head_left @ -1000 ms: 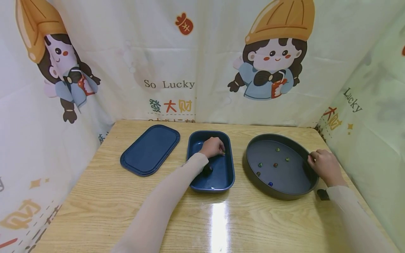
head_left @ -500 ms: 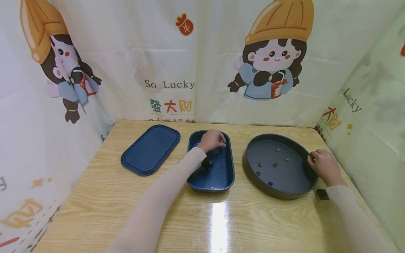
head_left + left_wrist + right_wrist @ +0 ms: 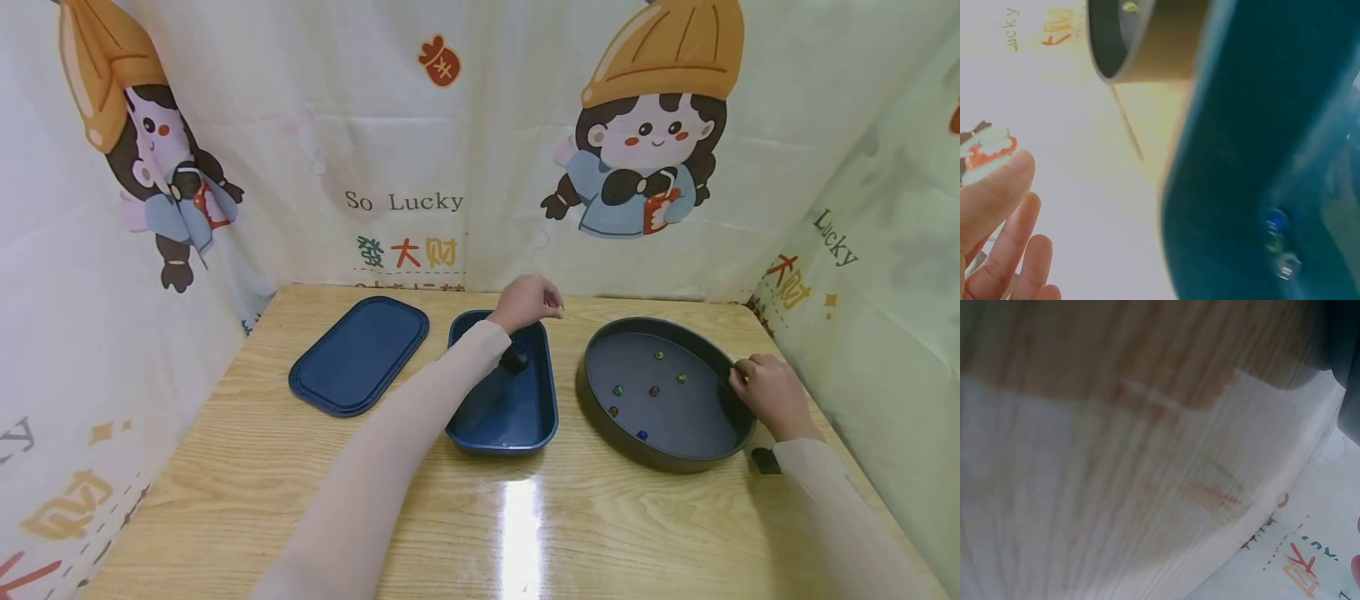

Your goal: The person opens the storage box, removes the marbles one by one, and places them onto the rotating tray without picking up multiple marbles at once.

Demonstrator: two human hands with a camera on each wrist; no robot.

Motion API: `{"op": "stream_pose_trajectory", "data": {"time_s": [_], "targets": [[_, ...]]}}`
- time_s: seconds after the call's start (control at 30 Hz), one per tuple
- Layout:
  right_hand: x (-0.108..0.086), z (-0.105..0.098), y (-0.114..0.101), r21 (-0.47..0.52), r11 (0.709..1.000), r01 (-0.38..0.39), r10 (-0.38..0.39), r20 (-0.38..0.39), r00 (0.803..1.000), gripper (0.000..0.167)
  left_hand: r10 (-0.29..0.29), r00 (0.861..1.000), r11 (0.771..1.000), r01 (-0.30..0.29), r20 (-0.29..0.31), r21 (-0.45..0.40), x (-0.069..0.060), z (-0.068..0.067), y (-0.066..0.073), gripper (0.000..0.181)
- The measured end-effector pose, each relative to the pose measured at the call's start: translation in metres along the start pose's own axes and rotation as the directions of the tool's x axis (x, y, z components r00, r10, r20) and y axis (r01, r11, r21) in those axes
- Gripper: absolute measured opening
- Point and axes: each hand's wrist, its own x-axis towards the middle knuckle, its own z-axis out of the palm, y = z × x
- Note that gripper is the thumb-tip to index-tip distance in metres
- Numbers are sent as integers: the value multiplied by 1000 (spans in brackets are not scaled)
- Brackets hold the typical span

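Cloth (image 3: 495,167): hangs across the top of the head view, left edge to right edge, printed with girls in orange hats.
Table (image 3: 225,492): fills the lower part of the frame, pale wood, glossy at bottom centre.
Tray (image 3: 360,357): lies flat at centre left, dark blue, apart from the box.
Box (image 3: 525,421): stands at the centre, blue, partly hidden by the left sleeve (image 3: 397,467). Holds three marbles (image 3: 1275,242), lower right of the left wrist view: blue, green and clear, close together in a row.
Left hand (image 3: 525,302): poised at the box's upper right corner; thumb and fingertips pinching a small thing (image 3: 562,309), barely showing, too small to name.
Pan (image 3: 705,425): sits right of centre, round, dark grey. Holds six marbles (image 3: 654,391), scattered: brown near the left wall, green above that, blue toward the bottom, brown mid-pan, green toward the top, green to the right.
Right hand (image 3: 772,396): placed at far right, fingers grasping the pan's rim.
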Motion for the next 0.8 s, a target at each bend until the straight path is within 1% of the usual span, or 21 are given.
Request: {"op": "stream_pose_trajectory", "data": {"time_s": [0.13, 0.3, 0.47, 0.57, 0.7, 0.8], "targets": [[-1, 0, 0, 7, 1000, -4, 4, -2, 1000, 10, 36, 999, 999, -35, 12, -3, 9, 3, 16, 13], [-1, -1, 0, 9, 1000, -3, 3, 4, 1000, 10, 48, 998, 999, -48, 45, -9, 16, 15, 31, 16], [0, -1, 1, 3, 1000, 3, -3, 4, 1000, 10, 40, 997, 999, -40, 60, 2, 25, 30, 42, 16], [-1, -1, 1, 2, 1000, 4, -4, 4, 1000, 10, 46, 996, 999, -48, 75, 20, 31, 39, 48, 13], [-1, 0, 2, 15, 1000, 2, -2, -1, 1000, 9, 59, 995, 998, -62, 83, 33, 38, 48, 55, 10], [0, 0, 1, 25, 1000, 1, -1, -8, 1000, 9, 59, 995, 997, -62, 81, 36, 42, 53, 60, 9]]}}
